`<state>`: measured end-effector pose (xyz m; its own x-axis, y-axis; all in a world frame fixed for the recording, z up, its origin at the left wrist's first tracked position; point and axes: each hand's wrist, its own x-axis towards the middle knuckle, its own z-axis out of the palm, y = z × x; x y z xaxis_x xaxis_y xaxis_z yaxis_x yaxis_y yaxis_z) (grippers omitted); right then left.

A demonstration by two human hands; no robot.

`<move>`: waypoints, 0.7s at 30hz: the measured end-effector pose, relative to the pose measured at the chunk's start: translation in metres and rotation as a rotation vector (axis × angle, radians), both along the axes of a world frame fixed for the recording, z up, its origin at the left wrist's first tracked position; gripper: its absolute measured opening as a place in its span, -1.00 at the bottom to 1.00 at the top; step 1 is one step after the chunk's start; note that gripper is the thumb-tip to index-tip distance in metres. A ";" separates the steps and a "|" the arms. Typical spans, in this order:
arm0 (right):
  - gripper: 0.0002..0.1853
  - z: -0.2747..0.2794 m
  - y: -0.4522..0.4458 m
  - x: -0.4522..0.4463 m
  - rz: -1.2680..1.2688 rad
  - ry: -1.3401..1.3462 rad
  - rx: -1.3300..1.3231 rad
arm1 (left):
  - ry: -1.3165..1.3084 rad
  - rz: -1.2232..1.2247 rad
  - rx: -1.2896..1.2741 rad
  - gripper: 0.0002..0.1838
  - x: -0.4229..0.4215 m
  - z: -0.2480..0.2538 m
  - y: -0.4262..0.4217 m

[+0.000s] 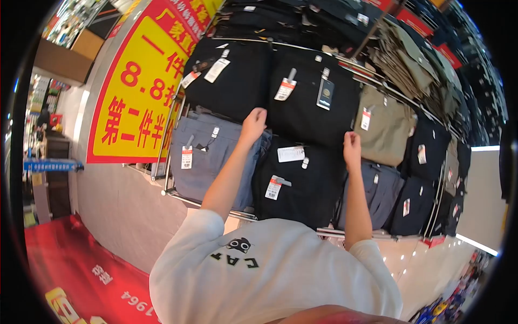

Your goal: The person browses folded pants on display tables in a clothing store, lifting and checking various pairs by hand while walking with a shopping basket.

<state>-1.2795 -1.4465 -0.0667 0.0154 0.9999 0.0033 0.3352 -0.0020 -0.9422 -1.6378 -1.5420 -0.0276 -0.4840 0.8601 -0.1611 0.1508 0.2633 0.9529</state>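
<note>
A folded pair of black trousers (307,119) lies in the upper middle of the rack, with a red-and-white price tag (285,89) and a dark hang tag (325,94) on it. My left hand (254,123) is closed at its left edge, fingertips pinched together. At the opposite edge my right hand (352,144) is closed too, near the folded khaki trousers (386,132). Dark cloth hides exactly how much the fingers hold. Below, between my forearms, lies another black pair (307,200) with white tags.
Folded grey-blue trousers (226,156) and more black trousers (232,92) lie on the left of the metal-railed rack (178,194). Higher stacks of khaki trousers (404,59) rise behind. A red and yellow sign (132,129) stands left, above a red printed cover (70,254).
</note>
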 end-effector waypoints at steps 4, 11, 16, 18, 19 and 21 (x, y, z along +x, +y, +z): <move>-0.81 0.020 -0.121 0.029 0.018 0.120 -0.075 | -0.336 -0.045 0.022 -0.68 0.032 0.016 -0.091; -0.81 0.041 -0.305 0.081 -0.023 0.062 -0.236 | -0.198 -0.451 -0.309 -0.54 0.102 0.014 -0.207; -0.77 0.027 -0.422 0.129 -0.512 -0.408 -0.105 | 0.096 -1.004 -0.267 -0.54 0.121 0.026 -0.244; -0.62 0.019 -0.473 0.139 -0.680 -0.813 -0.127 | 0.197 -1.158 -0.296 -0.54 0.121 0.019 -0.255; -0.46 0.020 -0.495 0.139 -0.743 -0.897 -0.269 | 0.221 -1.173 -0.274 -0.55 0.121 0.014 -0.260; -0.42 0.005 -0.537 0.144 -0.748 -0.962 -0.278 | 0.201 -1.167 -0.260 -0.55 0.118 0.008 -0.272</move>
